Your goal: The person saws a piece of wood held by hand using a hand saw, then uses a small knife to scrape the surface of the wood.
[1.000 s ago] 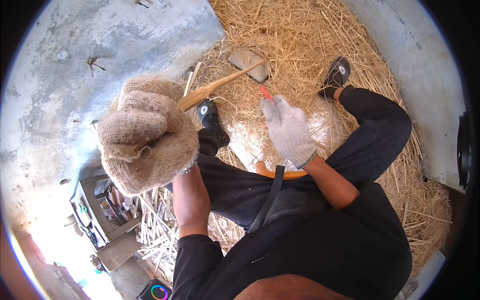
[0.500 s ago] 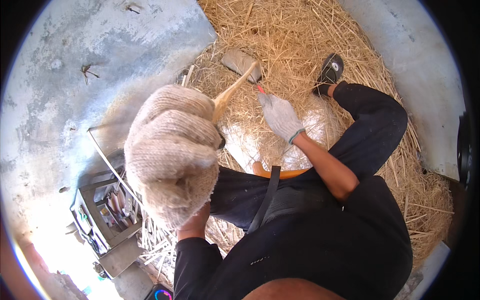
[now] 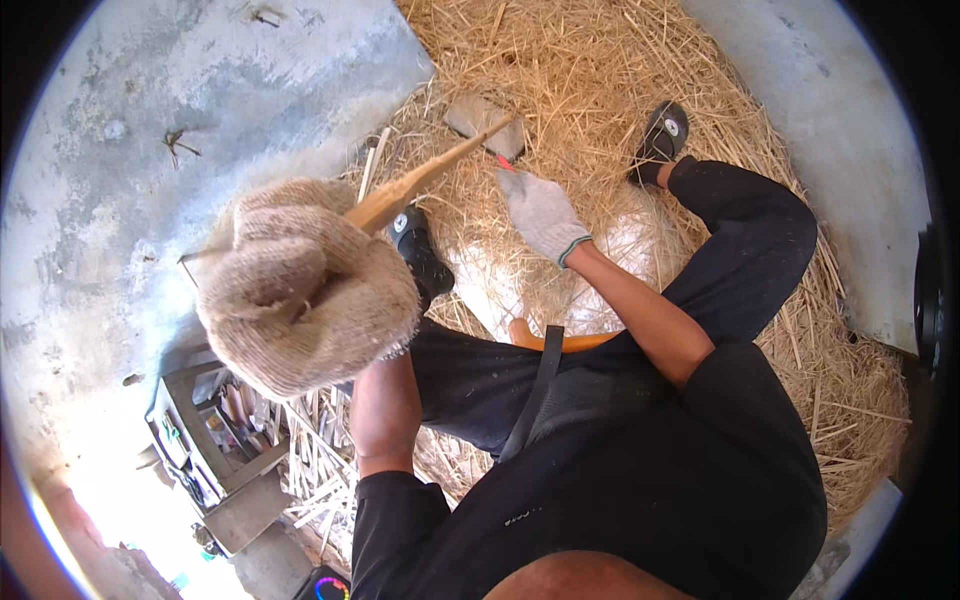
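Note:
My left hand [image 3: 310,290], in a thick knitted glove, is raised close to the camera. It is closed around a tapered wooden stick [image 3: 420,182], whose thin end points up and to the right. My right hand [image 3: 545,215], in a pale knitted glove with a green cuff edge, is lower, between my knees. Its fingers are wrapped around a slim tool with a red part [image 3: 504,162] at the fingertips; the rest of the tool is mostly hidden. Just beyond that hand, a flat grey-brown block [image 3: 472,118] lies on the straw, partly behind the stick's tip.
Straw and shavings [image 3: 570,60] cover the floor. A concrete wall [image 3: 220,100] stands on the left, with a wooden box of papers and small items [image 3: 250,470] below it. My shoes [image 3: 663,135] rest in the straw. An orange curved piece [image 3: 585,343] lies at my lap.
My left hand has moved left and turned, showing more of the stick and uncovering my left shoe. My right hand has shifted slightly up and left toward the block.

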A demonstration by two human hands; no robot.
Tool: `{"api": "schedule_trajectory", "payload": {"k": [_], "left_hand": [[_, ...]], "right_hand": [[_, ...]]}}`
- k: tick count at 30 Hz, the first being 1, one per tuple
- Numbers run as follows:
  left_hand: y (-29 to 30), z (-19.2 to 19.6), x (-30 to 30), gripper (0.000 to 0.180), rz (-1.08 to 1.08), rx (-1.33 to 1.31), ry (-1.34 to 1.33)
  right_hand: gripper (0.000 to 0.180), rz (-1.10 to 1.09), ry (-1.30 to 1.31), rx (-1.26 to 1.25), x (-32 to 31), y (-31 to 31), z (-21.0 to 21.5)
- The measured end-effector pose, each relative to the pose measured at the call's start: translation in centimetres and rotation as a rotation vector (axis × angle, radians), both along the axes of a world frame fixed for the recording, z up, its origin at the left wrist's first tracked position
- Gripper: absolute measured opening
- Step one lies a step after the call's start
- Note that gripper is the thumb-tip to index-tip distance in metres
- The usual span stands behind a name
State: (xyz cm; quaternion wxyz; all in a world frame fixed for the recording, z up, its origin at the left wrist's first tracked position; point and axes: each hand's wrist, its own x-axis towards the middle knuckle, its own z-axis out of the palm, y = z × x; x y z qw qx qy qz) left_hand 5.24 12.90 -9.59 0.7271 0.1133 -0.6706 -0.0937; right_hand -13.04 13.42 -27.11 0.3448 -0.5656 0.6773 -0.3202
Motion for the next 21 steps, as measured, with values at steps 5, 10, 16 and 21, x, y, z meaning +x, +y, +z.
{"api": "schedule_trajectory", "payload": {"k": [5,10,16,21], "left_hand": [[-0.7,0.0,1.2,0.039,0.025,0.025,0.025],[-0.5,0.4,1.4,0.036,0.024,0.025,0.023],[-0.3,0.2,0.6,0.033,0.019,0.013,0.060],[-1.2,0.5,2.0,0.031,0.038,0.028,0.064]], "right_hand": [[0.057,0.061,-0.297,0.038,1.3,3.4,6.0],[0.060,0.044,-0.411,-0.155,4.6,1.8,1.6],[0.061,-0.094,-0.009,-0.027,-1.0,-3.0,-6.7],[0.057,0.115,-0.304,0.043,2.1,1.4,4.9]]}}
